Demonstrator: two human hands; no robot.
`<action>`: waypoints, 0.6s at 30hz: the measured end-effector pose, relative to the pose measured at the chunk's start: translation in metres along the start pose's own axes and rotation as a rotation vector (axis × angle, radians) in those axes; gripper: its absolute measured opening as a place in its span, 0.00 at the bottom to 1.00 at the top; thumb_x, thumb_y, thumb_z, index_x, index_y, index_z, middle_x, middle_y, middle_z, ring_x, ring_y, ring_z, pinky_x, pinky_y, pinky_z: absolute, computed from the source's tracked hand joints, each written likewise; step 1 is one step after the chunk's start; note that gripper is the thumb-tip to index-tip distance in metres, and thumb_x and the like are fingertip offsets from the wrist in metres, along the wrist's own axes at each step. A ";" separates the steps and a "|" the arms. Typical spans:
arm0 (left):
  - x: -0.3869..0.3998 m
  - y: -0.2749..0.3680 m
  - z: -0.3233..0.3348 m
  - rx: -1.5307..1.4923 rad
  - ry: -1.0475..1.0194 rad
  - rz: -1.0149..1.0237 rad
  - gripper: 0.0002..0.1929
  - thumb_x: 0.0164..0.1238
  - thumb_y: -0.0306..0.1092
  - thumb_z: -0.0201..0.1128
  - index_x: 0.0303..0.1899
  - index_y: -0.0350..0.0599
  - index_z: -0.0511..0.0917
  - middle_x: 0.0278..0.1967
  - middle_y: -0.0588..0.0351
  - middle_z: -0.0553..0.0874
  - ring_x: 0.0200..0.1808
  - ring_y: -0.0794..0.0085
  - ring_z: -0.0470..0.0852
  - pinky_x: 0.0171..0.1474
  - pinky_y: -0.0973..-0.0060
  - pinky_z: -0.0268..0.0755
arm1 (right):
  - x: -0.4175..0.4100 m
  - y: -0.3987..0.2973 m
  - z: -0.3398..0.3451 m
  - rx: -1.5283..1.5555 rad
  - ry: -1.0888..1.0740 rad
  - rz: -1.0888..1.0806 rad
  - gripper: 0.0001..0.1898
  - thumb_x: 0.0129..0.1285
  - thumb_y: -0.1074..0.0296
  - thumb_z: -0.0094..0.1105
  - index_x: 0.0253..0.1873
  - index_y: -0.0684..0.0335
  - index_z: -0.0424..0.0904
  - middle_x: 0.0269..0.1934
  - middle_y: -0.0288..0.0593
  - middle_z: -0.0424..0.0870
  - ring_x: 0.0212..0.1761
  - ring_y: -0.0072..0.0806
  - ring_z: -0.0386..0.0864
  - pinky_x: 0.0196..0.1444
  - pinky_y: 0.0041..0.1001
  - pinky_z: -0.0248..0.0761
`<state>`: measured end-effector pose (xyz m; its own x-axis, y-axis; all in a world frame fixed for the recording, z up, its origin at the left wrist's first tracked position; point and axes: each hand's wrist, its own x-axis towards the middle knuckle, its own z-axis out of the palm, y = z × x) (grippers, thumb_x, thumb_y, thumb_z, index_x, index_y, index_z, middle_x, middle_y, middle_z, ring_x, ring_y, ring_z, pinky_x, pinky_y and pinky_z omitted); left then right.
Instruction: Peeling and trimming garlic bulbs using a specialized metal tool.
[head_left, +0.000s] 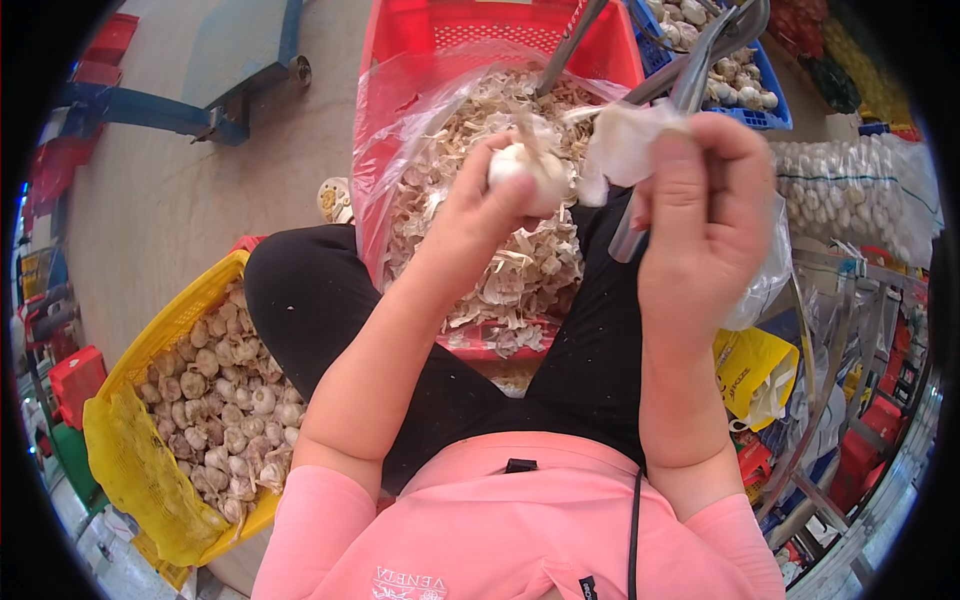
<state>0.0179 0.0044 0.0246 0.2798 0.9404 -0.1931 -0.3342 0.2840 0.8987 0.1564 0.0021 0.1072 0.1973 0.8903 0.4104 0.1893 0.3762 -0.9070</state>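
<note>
My left hand (499, 187) holds a white garlic bulb (536, 176) with its dry stem pointing up. Between the thumb and fingers of my right hand (697, 187) is a piece of papery garlic skin (626, 142), just right of the bulb. Both hands are above a red plastic crate (397, 34) lined with a clear bag and heaped with loose garlic skins (435, 195). Down at my left stands a yellow crate (169, 304) of unpeeled garlic bulbs (232, 405), with a yellow mesh bag (142, 480) over its edge.
Metal tubes (697, 71) rise over the red crate's right side. Behind them sits a blue crate (776, 82) of garlic bulbs. At the right lie a clear bag of packed garlic (840, 187) and a yellow bag (757, 375). A blue wheeled cart (244, 52) stands at the upper left.
</note>
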 end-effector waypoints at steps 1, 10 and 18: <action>0.005 0.001 -0.003 -0.157 0.050 -0.052 0.22 0.66 0.46 0.49 0.56 0.45 0.61 0.40 0.54 0.77 0.33 0.75 0.76 0.35 0.79 0.69 | 0.003 -0.003 -0.002 -0.048 0.015 -0.062 0.04 0.63 0.75 0.52 0.41 0.64 0.69 0.27 0.29 0.70 0.25 0.09 0.65 0.25 0.11 0.59; 0.001 0.006 -0.010 -0.681 0.063 -0.156 0.16 0.67 0.43 0.46 0.46 0.42 0.69 0.43 0.52 0.79 0.34 0.75 0.76 0.33 0.80 0.71 | -0.010 0.015 0.003 -0.080 -0.244 0.408 0.16 0.62 0.63 0.57 0.52 0.62 0.68 0.27 0.35 0.74 0.24 0.16 0.68 0.26 0.18 0.63; -0.007 0.004 -0.008 -0.049 -0.038 0.006 0.41 0.57 0.67 0.49 0.64 0.47 0.52 0.48 0.58 0.72 0.43 0.75 0.74 0.38 0.81 0.67 | -0.019 0.039 0.019 0.138 -0.404 0.496 0.17 0.57 0.61 0.62 0.44 0.66 0.69 0.32 0.41 0.79 0.31 0.19 0.75 0.34 0.20 0.70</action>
<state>0.0079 0.0006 0.0265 0.3112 0.9347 -0.1716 -0.3793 0.2878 0.8794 0.1420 0.0043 0.0624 -0.1525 0.9829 -0.1029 0.0380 -0.0982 -0.9944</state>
